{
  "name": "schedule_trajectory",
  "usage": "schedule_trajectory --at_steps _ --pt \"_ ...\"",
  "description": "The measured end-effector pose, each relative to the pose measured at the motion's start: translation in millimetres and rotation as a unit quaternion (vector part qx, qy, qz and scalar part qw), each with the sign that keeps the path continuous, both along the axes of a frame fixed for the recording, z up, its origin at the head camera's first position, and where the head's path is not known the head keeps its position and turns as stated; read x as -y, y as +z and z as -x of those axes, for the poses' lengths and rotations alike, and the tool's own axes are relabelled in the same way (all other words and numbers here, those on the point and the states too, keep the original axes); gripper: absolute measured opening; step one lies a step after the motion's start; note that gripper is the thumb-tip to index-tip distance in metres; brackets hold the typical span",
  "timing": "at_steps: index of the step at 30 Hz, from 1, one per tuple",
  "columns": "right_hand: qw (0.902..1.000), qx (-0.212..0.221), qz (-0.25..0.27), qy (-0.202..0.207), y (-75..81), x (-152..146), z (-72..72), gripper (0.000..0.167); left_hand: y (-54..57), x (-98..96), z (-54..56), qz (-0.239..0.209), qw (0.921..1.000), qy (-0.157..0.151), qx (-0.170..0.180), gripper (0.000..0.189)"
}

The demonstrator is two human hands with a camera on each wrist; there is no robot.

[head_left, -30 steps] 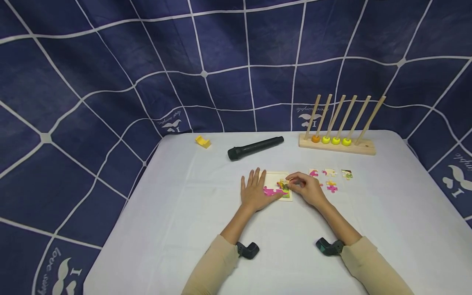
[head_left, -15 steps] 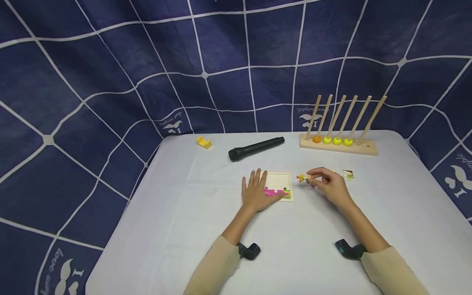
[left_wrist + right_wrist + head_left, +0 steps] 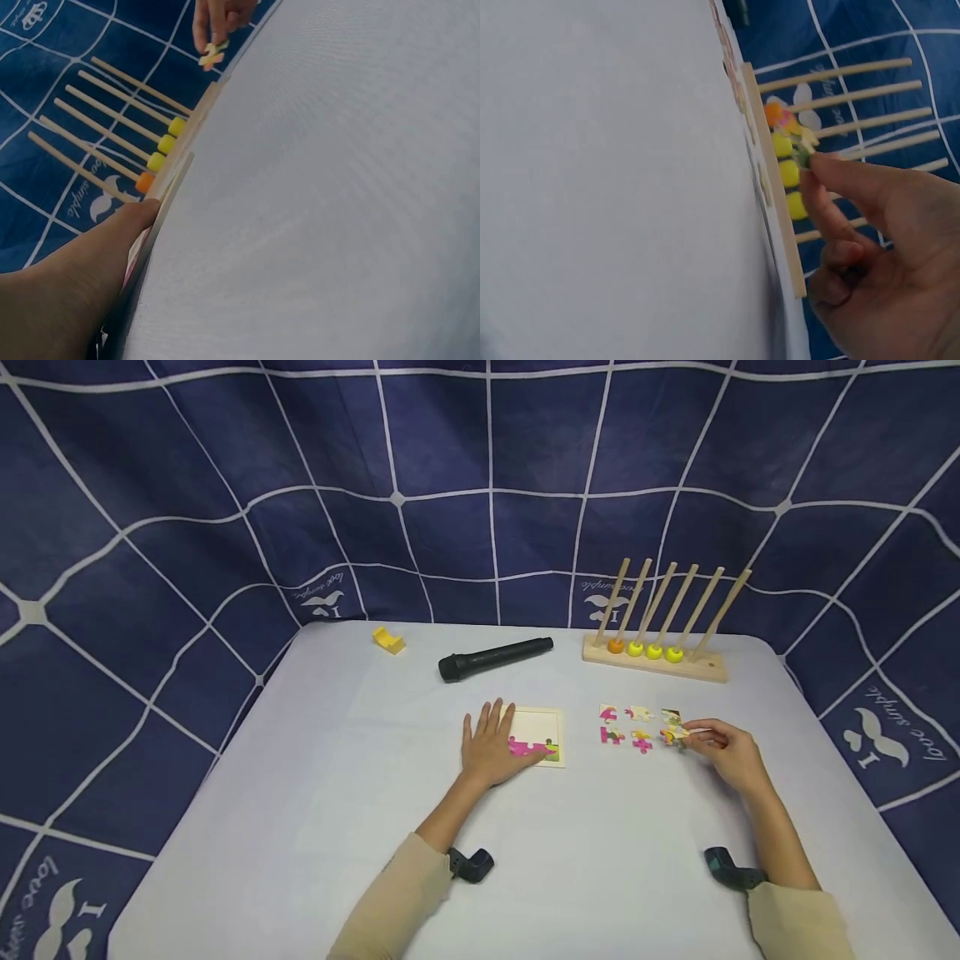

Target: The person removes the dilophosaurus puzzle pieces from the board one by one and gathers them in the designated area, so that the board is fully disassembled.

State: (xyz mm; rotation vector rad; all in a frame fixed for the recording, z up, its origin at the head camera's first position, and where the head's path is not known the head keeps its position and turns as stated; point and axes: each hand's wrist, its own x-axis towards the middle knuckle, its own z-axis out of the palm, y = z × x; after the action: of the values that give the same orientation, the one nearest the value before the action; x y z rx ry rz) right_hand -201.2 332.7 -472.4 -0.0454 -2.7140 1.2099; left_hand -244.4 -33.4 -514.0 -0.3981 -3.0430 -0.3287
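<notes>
My left hand lies with fingers spread over the left side of a square puzzle tray, its thumb reaching across the lower edge. Pink and green puzzle pieces fill the tray's bottom row; the upper part shows bare board. Out to the right, my right hand pinches a yellow, multicoloured puzzle piece between thumb and fingertips. In the head view that piece is at the right end of the loose puzzle pieces, which lie in two rows beside the tray.
Behind the pieces stands a wooden peg rack with one orange and several yellow beads. A black microphone lies behind the tray. Further left is a small yellow block. A blue checked cloth hangs behind the white table.
My right hand has carried the puzzle piece from over the tray rightward to the end of the loose pieces. The left hand stays on the tray. The head view has shifted slightly.
</notes>
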Motion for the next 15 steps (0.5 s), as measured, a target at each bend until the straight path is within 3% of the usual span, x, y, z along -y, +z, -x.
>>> schedule_trajectory --at_steps 5,15 --pt "0.9997 0.025 -0.006 0.003 -11.0 -5 -0.6 0.031 0.8 1.9 1.9 0.001 1.0 -0.003 0.007 0.108" --pt "0.997 0.007 -0.073 -0.025 -21.2 -1 3.9 0.026 2.3 3.5 -0.2 0.003 1.0 0.002 0.008 0.106"
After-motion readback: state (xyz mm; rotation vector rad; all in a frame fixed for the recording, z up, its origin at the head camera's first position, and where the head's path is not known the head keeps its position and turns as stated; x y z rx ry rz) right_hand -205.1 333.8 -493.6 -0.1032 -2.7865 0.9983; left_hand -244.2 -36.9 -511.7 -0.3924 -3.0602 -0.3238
